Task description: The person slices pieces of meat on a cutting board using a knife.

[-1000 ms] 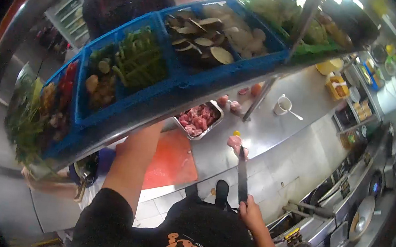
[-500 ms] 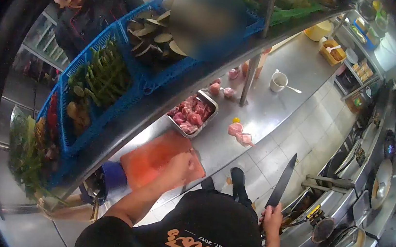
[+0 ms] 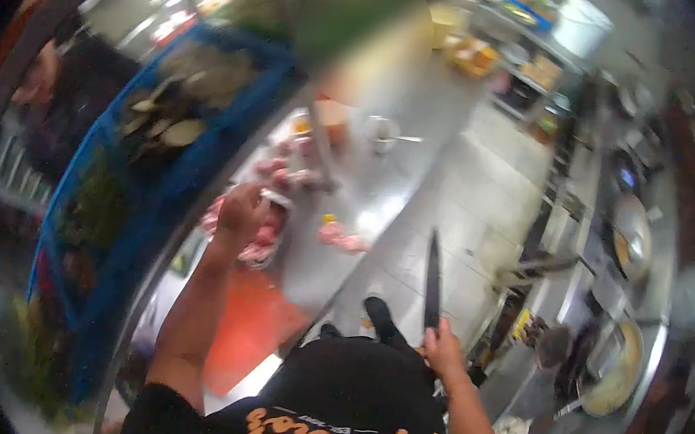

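My right hand (image 3: 444, 351) is wrapped round the handle of a long dark knife (image 3: 433, 282), its blade pointing up and away from me. Over the metal tray of pink meat pieces (image 3: 260, 250) is my left hand (image 3: 243, 209), its fingers smeared by motion, so what they hold cannot be made out. Nearer to me than the tray lies a red cutting board (image 3: 253, 326) with nothing distinct on it. Two pink bundles (image 3: 340, 236) rest on the steel counter (image 3: 298, 271), beside a small yellow thing. More pink bundles (image 3: 277, 173) sit behind the tray.
A shelf with blue vegetable baskets (image 3: 138, 137) overhangs the counter on the left, held by a metal post. A white cup (image 3: 383, 132) with a spoon stands farther back. Stoves and pans (image 3: 611, 367) line the right. Another person (image 3: 78, 96) is behind the shelf.
My left hand has moved from above the cutting board up to the meat tray. The knife in my right hand has shifted left in view. The whole view has turned.
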Tool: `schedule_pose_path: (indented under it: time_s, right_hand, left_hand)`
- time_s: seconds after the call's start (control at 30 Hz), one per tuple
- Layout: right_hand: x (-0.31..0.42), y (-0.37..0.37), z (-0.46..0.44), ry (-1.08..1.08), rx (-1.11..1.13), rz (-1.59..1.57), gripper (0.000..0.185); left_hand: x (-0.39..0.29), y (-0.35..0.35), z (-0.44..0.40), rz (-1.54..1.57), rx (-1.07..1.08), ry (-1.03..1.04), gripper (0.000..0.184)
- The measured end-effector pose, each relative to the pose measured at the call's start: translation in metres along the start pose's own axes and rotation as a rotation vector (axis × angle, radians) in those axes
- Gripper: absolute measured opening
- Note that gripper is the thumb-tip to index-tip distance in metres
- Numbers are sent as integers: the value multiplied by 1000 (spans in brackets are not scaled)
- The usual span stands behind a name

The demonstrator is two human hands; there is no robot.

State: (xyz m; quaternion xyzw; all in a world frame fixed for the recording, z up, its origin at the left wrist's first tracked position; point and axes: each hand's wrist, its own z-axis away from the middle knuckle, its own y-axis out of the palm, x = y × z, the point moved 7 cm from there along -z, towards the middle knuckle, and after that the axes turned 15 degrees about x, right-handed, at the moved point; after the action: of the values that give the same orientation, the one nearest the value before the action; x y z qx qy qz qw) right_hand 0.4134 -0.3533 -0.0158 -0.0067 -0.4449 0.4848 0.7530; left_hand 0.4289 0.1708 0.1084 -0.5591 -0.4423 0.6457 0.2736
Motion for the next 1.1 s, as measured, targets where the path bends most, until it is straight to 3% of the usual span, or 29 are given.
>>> schedule_pose_path:
  time_s: [0.07,0.13,0.17,0.2,0.23,0.3,0.37,0.5,0.6,0.67,0.7,0.73,0.8,0.83,0.93,1.03,1.1]
  right_hand:
    - [-22,3,2,-28,-85,67,28]
    - [-20,1,17,47,-42,-25,34]
    - [-19,-1,20,-31,-86,53,38]
    - [-9,-7,31,-15,-74,36,40]
    - [-4,-13,45,-6,-121,23,39]
    - [-13,-11,52,-24,-173,-28,38]
    - [-27,-4,53,-60,-218,-90,36]
    - [-37,-9,60,-88,-287,-167,36]
    - [-50,-13,60,-72,-349,-176,35]
    - [-57,-14,50,-91,-379,-167,33]
    - [-52,-21,54,-1,-301,-147,33]
    - [-55,-24,48,-15,-273,-172,35]
    - [-48,-38,47,-23,-348,-141,37]
    - [-56,-36,34,101,-187,-174,37]
    - [-60,-38,2,-40,-140,-330,29]
    - [-31,-50,-20,-122,-11,-185,25]
    - [-15,-50,-42,-232,72,-41,25]
  left_hand:
    - [-60,53,8,226,278,148,31]
    - [-130,89,21,-124,217,615,31]
    - [-121,123,13,-42,342,428,28]
    - [-117,142,13,-103,329,384,22]
    - [-113,156,14,-113,200,433,18]
    - [-91,171,9,-76,160,385,17]
    - [-78,178,2,-143,281,308,15]
    - [-45,193,-8,-314,362,420,23]
    - [-37,205,-10,632,638,349,31]
    - [-56,189,8,962,642,-219,41]
    - [-75,194,15,1174,760,-368,45]
    - [-100,179,27,1307,805,-218,46]
    - [-136,159,34,1331,709,-272,45]
    - [-127,160,33,1416,686,-291,45]
    - [-125,151,33,1634,508,-386,40]
    - [-105,148,40,1465,527,-246,40]
    - [-93,139,55,1396,402,-281,36]
